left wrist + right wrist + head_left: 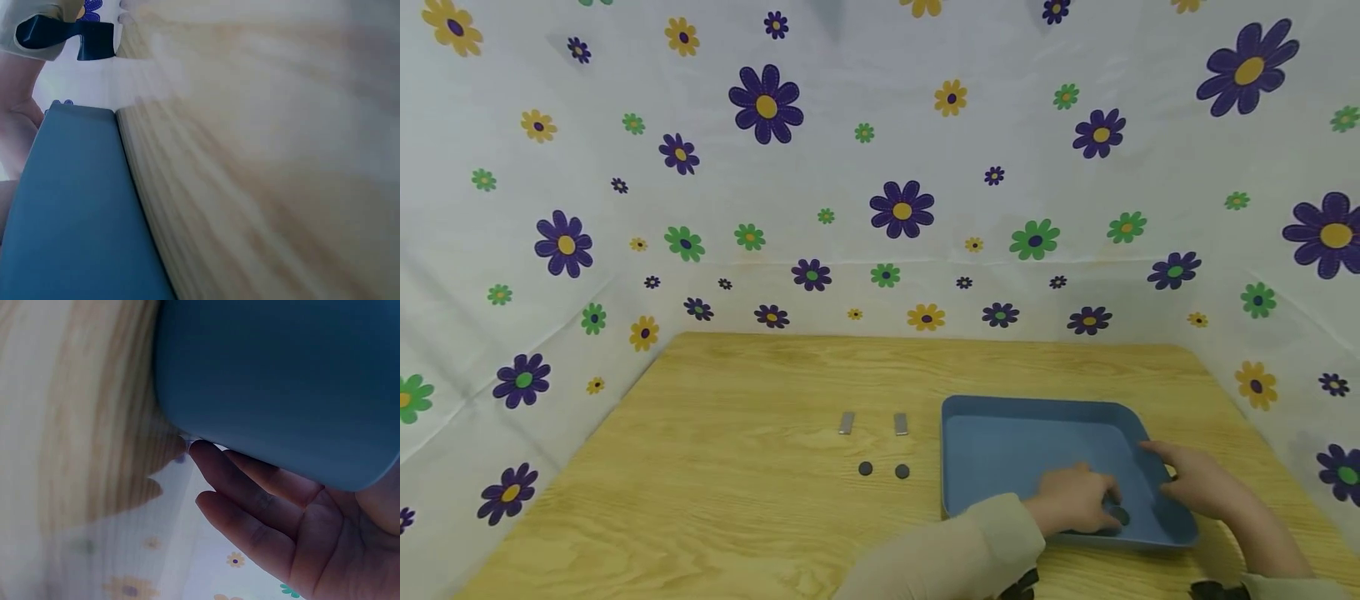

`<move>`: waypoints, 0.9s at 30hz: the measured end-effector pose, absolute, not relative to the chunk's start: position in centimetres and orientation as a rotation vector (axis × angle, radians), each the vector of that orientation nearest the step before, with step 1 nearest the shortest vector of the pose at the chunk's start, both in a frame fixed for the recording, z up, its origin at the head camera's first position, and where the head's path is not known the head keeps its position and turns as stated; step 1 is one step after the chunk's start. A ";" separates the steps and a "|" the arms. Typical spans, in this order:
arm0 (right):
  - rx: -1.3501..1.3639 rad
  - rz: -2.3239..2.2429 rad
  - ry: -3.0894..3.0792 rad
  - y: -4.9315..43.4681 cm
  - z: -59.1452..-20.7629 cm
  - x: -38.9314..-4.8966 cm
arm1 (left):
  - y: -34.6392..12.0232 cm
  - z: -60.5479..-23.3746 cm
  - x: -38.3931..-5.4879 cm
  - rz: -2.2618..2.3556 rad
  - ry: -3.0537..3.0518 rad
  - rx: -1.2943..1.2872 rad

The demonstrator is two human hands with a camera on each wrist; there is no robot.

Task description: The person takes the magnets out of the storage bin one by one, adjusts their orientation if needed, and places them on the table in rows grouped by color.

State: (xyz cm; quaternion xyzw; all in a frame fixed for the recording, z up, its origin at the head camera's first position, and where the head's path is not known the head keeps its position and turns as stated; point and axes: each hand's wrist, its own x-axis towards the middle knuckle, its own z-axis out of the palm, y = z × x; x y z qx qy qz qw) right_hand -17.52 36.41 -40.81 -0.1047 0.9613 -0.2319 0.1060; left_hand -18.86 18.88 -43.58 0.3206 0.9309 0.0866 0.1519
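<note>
A blue rectangular tray (1022, 467) sits on the right part of the wooden table. My left hand (1075, 498) reaches over its near side, thumb and forefinger bent around a small dark round disc (1121, 515) low inside the tray. At the tray's right end, my right hand (1202, 479) holds the wall, thumb side at the rim and fingers on the outside. The right wrist view shows those fingers (250, 503) against the tray's outer wall (275, 381). In the left wrist view, only the tray's outer side (81, 206) and the table appear clearly; the left fingers are hidden.
Left of the tray, two small grey rectangular pieces, one left (847, 422) and one right (901, 423), lie on the table (722, 467). Nearer me lie two dark round discs, one left (866, 468) and one right (902, 472). A flower-printed white cloth (842, 167) surrounds the table.
</note>
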 end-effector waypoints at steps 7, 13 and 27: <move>-0.315 -0.703 2.824 36.3 -40.9 -17.6 | 19.1 -43.4 -18.3 0.231 2.691 0.901; -0.322 -0.679 2.842 36.4 -41.1 -17.7 | 18.8 -43.1 -18.1 0.235 2.684 0.917; -0.297 -0.720 2.817 36.3 -41.0 -17.6 | 18.8 -43.1 -17.9 0.231 2.691 0.946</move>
